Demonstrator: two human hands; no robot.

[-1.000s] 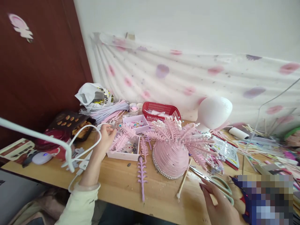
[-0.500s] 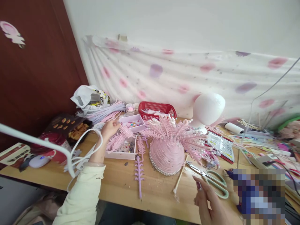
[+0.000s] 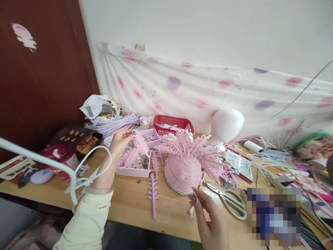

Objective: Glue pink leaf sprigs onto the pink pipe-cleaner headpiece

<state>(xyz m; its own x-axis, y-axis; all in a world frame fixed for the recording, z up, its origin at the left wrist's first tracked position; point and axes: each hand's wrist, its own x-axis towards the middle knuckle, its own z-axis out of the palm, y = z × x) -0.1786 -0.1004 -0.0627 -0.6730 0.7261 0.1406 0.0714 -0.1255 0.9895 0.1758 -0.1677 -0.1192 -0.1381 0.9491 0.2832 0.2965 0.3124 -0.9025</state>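
My left hand (image 3: 122,141) pinches the top end of a pink fringed pipe-cleaner frond (image 3: 142,145), which hangs over the bead boxes. Below it, another pink frond (image 3: 128,158) lies across the open white box of beads (image 3: 132,171). My right hand (image 3: 209,215) is open in front of the pink dome-shaped headpiece (image 3: 182,172), thumb and forefinger apart and nothing visible between them. Fronds and pearls crown the headpiece, and a row of pearls rims its base. A thin stick (image 3: 203,177) is partly hidden by my right hand. A purple frond (image 3: 153,196) lies in front.
Green-handled scissors (image 3: 230,201) lie right of the headpiece. Behind stand a red basket (image 3: 186,125) and a white foam head (image 3: 227,125). A white cable (image 3: 52,154) crosses the left side. Purple and pink pipe cleaners (image 3: 117,125) are piled at the back left.
My left hand has risen a little, lifting the pink frond so it hangs more upright. My right hand has moved left, toward the stick and headpiece. The view has shifted slightly.
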